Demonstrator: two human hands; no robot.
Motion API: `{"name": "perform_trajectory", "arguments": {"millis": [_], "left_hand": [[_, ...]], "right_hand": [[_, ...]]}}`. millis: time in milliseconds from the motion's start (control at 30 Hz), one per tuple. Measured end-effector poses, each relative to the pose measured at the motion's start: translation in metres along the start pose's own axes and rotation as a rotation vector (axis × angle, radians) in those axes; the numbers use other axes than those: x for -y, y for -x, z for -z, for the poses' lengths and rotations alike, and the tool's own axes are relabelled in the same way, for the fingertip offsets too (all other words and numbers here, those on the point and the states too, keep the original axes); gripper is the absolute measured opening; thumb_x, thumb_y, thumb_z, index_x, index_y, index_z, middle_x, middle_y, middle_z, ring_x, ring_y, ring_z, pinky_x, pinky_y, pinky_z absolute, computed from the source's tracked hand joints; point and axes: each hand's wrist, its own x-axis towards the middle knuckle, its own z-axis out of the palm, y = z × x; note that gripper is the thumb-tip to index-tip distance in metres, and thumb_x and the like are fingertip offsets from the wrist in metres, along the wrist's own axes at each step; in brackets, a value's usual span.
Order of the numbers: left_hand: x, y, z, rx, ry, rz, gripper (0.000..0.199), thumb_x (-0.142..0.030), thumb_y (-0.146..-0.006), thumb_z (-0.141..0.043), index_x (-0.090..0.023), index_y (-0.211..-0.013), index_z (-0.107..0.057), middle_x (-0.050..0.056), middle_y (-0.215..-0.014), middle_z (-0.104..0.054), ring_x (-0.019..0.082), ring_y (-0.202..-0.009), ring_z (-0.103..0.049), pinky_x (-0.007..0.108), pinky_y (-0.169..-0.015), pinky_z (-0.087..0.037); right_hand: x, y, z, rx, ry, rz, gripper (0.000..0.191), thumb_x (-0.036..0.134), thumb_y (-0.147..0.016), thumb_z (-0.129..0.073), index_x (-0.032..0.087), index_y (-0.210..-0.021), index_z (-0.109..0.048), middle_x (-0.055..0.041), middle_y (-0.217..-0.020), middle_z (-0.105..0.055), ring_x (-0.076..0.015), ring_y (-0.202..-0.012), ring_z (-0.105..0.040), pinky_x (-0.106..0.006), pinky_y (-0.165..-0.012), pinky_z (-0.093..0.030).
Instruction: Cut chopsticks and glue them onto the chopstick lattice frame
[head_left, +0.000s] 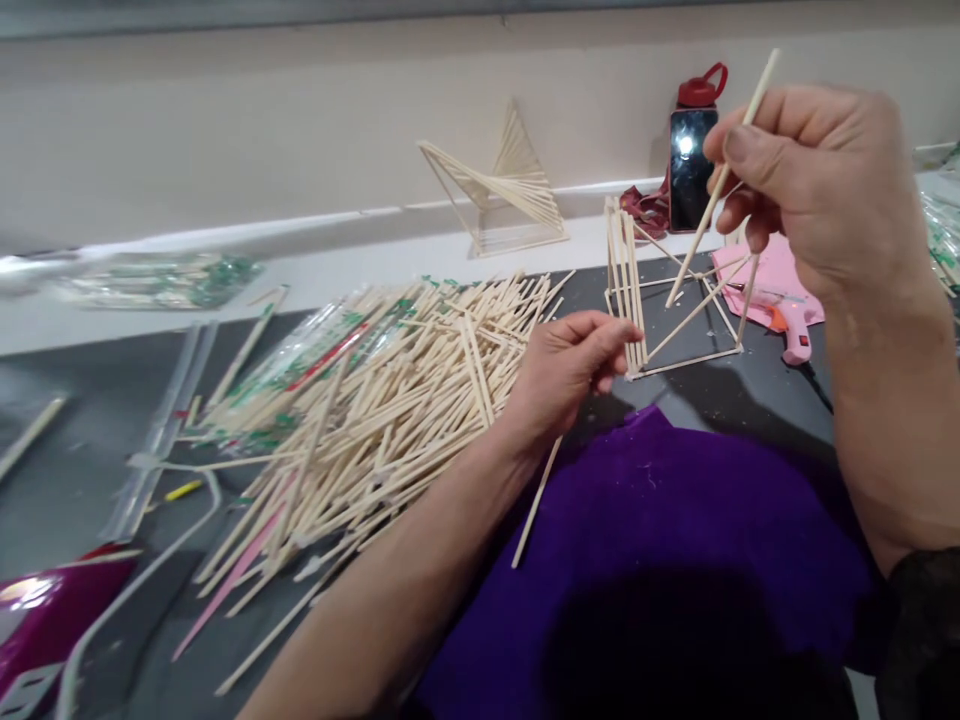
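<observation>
My right hand [795,170] is raised at the upper right and pinches one pale wooden stick [705,225], which slants down to the left. Below and left of it stands an open frame of glued sticks [694,360] on the dark table. My left hand [574,365] is at the frame's left side, thumb and fingers closed on its upright sticks [624,260]. Another stick [536,505] hangs down below my left hand, over the purple cloth; its upper end is hidden. A large heap of loose sticks [405,400] lies left of my left hand.
Against the wall stands a finished-looking twisted stick model [517,195]. A phone [690,170] leans on a red-capped bottle [699,90]. A pink glue gun [796,340] lies at the right. Wrapped sticks [165,280], a white cable [127,595] and a magenta object [60,610] are at the left.
</observation>
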Motion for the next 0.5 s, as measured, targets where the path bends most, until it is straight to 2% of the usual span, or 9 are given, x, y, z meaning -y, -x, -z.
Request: {"name": "perform_trajectory", "arguments": {"millis": [100, 167, 233, 333, 500], "left_hand": [[-0.003, -0.015, 0.007, -0.158, -0.012, -0.024, 0.033, -0.041, -0.081, -0.065, -0.016, -0.06, -0.061, -0.002, -0.052, -0.055, 0.005, -0.042, -0.044, 0.019, -0.04, -0.03], [-0.006, -0.026, 0.011, -0.194, -0.05, -0.033, 0.027, -0.037, -0.081, -0.066, -0.015, -0.066, -0.062, 0.001, -0.066, -0.063, 0.007, -0.056, -0.054, 0.019, -0.049, -0.038], [-0.01, -0.035, 0.014, -0.145, -0.075, 0.034, 0.017, -0.031, -0.075, -0.072, -0.016, -0.077, -0.065, 0.002, -0.08, -0.067, 0.011, -0.072, -0.06, 0.022, -0.062, -0.045], [-0.014, -0.044, 0.017, -0.042, -0.058, 0.152, 0.027, -0.027, -0.065, -0.078, -0.015, -0.085, -0.065, 0.003, -0.087, -0.067, 0.015, -0.085, -0.062, 0.03, -0.075, -0.047], [-0.004, -0.055, 0.017, 0.118, -0.051, 0.171, 0.029, -0.027, -0.064, -0.077, -0.015, -0.089, -0.067, 0.005, -0.095, -0.068, 0.018, -0.091, -0.06, 0.036, -0.086, -0.043]], "right_hand": [[-0.006, -0.01, -0.007, 0.009, 0.141, -0.004, 0.021, 0.014, -0.081, -0.058, 0.019, -0.061, -0.058, -0.0022, -0.058, -0.062, -0.0115, -0.051, -0.059, -0.022, -0.039, -0.036], [-0.009, -0.017, -0.015, 0.018, 0.253, -0.006, 0.022, 0.01, -0.074, -0.056, 0.02, -0.055, -0.053, 0.0001, -0.053, -0.057, -0.0118, -0.051, -0.061, -0.021, -0.04, -0.038], [-0.013, -0.023, -0.024, 0.034, 0.319, 0.005, 0.021, 0.009, -0.069, -0.056, 0.021, -0.054, -0.049, 0.0014, -0.052, -0.056, -0.0128, -0.053, -0.063, -0.021, -0.043, -0.042], [-0.02, -0.029, -0.031, 0.081, 0.398, 0.004, 0.021, 0.01, -0.069, -0.057, 0.022, -0.053, -0.049, 0.0004, -0.056, -0.06, -0.0153, -0.055, -0.064, -0.024, -0.046, -0.044], [-0.036, -0.027, -0.032, 0.17, 0.489, -0.116, 0.016, 0.008, -0.072, -0.059, 0.023, -0.066, -0.062, 0.0005, -0.056, -0.063, -0.0185, -0.062, -0.065, -0.027, -0.053, -0.047]]}}
